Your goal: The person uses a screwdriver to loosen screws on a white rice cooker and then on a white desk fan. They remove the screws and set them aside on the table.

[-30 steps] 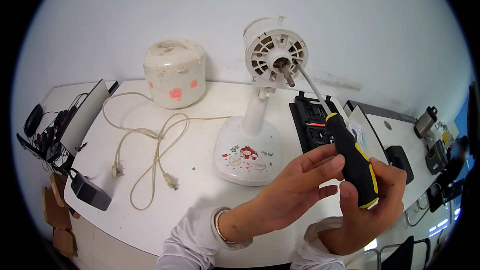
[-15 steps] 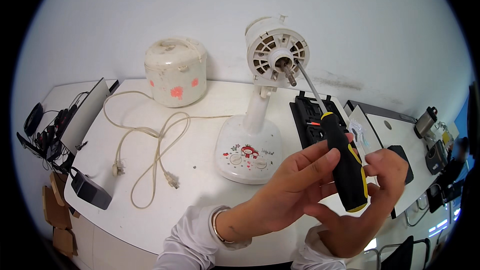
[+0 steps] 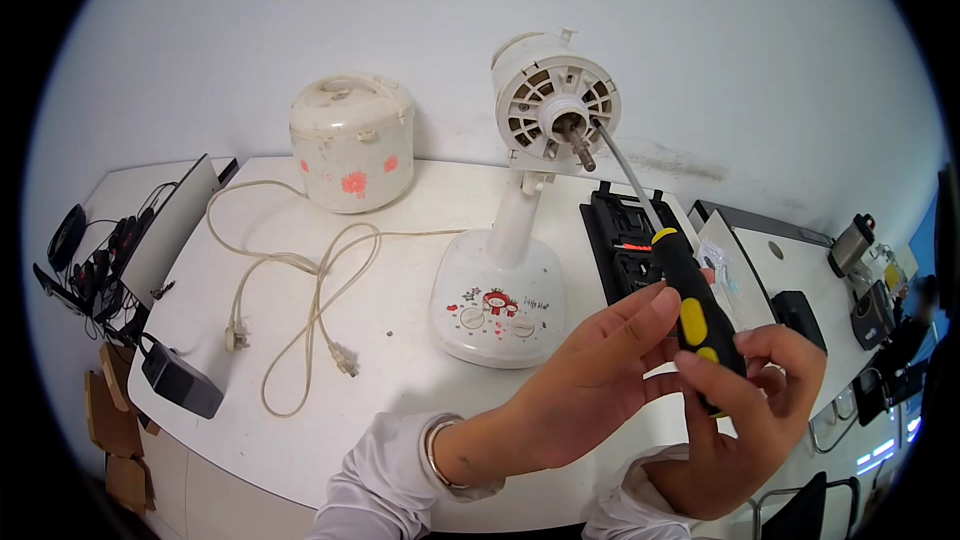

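Observation:
A screwdriver (image 3: 672,252) with a black and yellow handle is held between my two hands, its long metal shaft slanting up and away. The tip meets the front of the fan's motor housing (image 3: 560,105), just right of the bare metal shaft; the exact contact point is too small to make out. My left hand (image 3: 600,370) closes around the handle's upper part from the left, thumb on top. My right hand (image 3: 755,395) grips the handle's lower end with bent fingers. Below the housing, the white fan base (image 3: 498,305) with printed cartoon figures stands upright on the table.
A cream rice cooker (image 3: 352,145) with red flowers stands at the back left. Its pale cord (image 3: 320,275) lies looped with plugs on the white table (image 3: 300,450). A black tool case (image 3: 615,230) lies open behind my hands; a dark adapter (image 3: 180,380) sits at the left edge.
The screwdriver handle has turned about its axis, showing different yellow patches. My right hand, looser before, now has its thumb and fingers closed on the handle's lower end. The fan stays put.

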The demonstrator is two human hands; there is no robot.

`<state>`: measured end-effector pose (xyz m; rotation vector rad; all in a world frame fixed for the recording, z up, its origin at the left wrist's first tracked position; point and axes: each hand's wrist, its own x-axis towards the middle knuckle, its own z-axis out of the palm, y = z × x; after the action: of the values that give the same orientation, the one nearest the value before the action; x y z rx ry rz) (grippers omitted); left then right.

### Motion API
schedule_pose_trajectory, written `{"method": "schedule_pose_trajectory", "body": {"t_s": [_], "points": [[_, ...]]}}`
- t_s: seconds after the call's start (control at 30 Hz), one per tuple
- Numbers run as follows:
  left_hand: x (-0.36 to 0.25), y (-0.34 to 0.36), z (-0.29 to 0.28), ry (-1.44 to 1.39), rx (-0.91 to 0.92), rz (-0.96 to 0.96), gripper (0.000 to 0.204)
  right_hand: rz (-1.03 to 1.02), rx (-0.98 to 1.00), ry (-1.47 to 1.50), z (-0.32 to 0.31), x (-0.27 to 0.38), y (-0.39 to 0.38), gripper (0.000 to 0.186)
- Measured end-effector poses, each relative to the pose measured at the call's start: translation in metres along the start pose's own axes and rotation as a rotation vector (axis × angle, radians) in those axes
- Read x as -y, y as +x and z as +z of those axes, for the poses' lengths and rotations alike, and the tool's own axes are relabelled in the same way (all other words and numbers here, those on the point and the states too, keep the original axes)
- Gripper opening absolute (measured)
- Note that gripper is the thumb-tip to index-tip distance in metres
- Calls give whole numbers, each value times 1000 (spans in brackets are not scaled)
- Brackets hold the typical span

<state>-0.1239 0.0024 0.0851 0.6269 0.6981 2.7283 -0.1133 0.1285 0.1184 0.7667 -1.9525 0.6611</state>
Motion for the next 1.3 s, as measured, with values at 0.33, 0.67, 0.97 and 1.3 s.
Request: {"method": "schedule_pose_trajectory", "body": {"t_s": [0.33, 0.67, 0.97, 1.3], "points": [[-3, 0, 3, 78, -77, 119, 45, 18, -5, 49, -2, -14, 5, 79], [-3, 1, -2, 93, -93, 55, 49, 28, 32, 112, -4, -24, -11, 51], [5, 2, -2, 103, -28, -38, 50, -42, 100, 114, -8, -12, -3, 51], [-1, 2, 0, 154, -16, 7, 56, 365, 32, 339, -6, -20, -9, 76]]}}
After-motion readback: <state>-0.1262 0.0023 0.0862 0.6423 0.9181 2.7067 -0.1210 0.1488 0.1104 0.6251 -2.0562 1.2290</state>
